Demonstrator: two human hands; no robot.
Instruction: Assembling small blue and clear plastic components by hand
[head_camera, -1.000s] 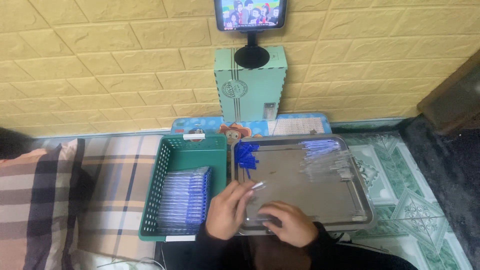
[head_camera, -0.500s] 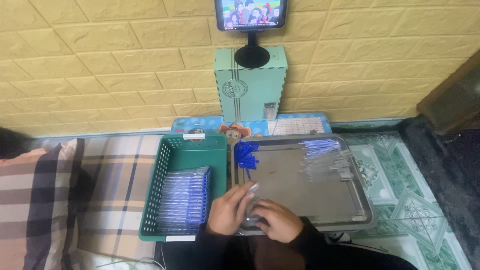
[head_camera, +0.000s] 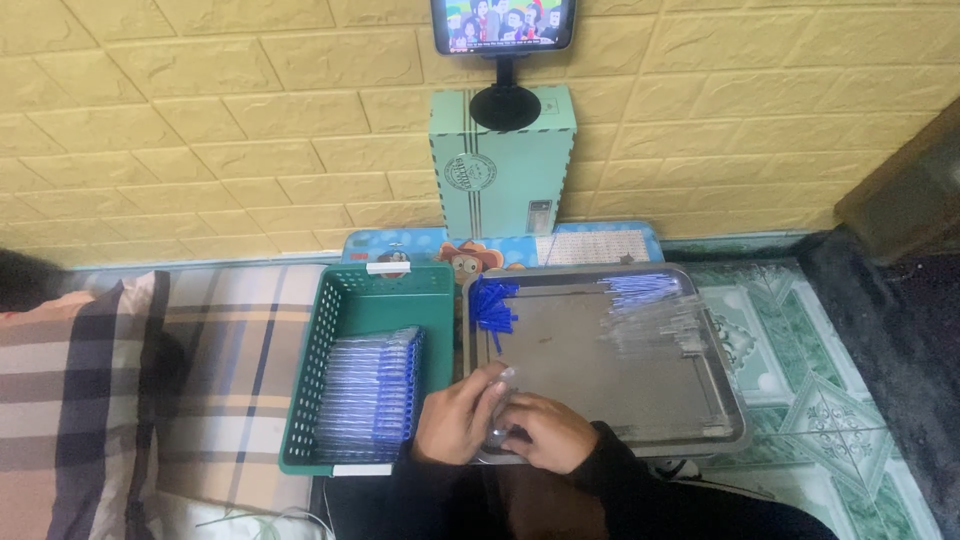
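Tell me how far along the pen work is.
Done: a stack of finished blue pens fills the green basket. In hand: left hand and right hand meet over a clear piece. Left: blue caps and clear tubes wait on the metal tray.

One green basket (head_camera: 365, 300), one metal tray (head_camera: 730, 400), two hands.

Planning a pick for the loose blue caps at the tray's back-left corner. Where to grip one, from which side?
Judging loosely: the blue caps lie jumbled flat on the metal tray, so pinch one across its narrow sides from straight above. The tray rim behind and left blocks low sideways approaches. Individual cap shape is too small to tell.
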